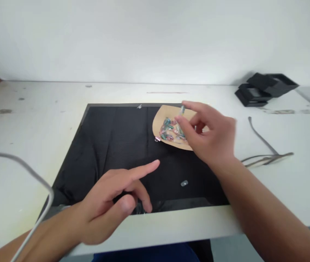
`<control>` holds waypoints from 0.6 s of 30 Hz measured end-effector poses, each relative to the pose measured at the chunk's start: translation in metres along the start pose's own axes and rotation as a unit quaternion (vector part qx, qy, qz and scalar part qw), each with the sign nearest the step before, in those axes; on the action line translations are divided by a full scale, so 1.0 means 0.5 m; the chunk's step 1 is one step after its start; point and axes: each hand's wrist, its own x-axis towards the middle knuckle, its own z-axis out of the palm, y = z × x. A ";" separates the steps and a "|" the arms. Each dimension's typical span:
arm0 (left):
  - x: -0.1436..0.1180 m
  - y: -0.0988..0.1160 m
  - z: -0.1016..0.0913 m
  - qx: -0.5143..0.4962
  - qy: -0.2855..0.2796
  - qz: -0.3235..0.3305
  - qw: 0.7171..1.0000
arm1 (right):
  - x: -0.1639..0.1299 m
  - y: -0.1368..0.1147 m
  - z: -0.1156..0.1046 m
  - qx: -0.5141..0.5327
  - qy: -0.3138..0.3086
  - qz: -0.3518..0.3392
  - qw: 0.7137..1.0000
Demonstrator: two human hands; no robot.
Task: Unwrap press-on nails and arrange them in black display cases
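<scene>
A small pale-green clip-like piece (182, 110) sits pinched between thumb and forefinger of the right hand (208, 136), held just above the far edge of a tan, rounded paper sheet (163, 115) that carries a heap of small coloured clips in teal, pink and white (171, 130). The grip is fingertip-only and narrow; the piece is tiny and partly blurred, so its exact shape cannot be made out. Risk, as judged: a slight loosening of the pinch drops the piece into the heap, where it would be hard to tell from the rest. One pink clip (157, 138) lies at the sheet's near-left rim, half off it; a nudge of the sheet would push it onto the black cloth mat (108, 138). The left hand (111, 202) hovers low over the mat's near edge, forefinger extended, the other fingers curled; whether they hold anything cannot be told. A single small grey piece (184, 183) lies alone on the mat between the two forearms and could be swept off by a wrist. On the white table (35, 120), grey cords (264, 154) lie to the right and black boxes (264, 88) sit far right.
</scene>
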 end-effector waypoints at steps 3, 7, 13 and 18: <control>-0.005 0.001 -0.003 0.043 -0.015 -0.021 0.999 | 0.022 0.026 -0.009 -0.044 -0.140 0.084 0.986; -0.012 0.003 -0.007 0.106 -0.028 -0.029 0.994 | 0.049 0.064 -0.054 -0.022 -0.104 0.153 0.982; -0.006 0.007 -0.008 0.158 -0.036 0.007 0.987 | 0.149 0.219 -0.184 -0.126 -0.041 0.220 0.967; -0.001 0.007 -0.010 0.199 -0.045 0.018 0.979 | 0.177 0.371 -0.248 -0.160 -0.119 0.234 0.952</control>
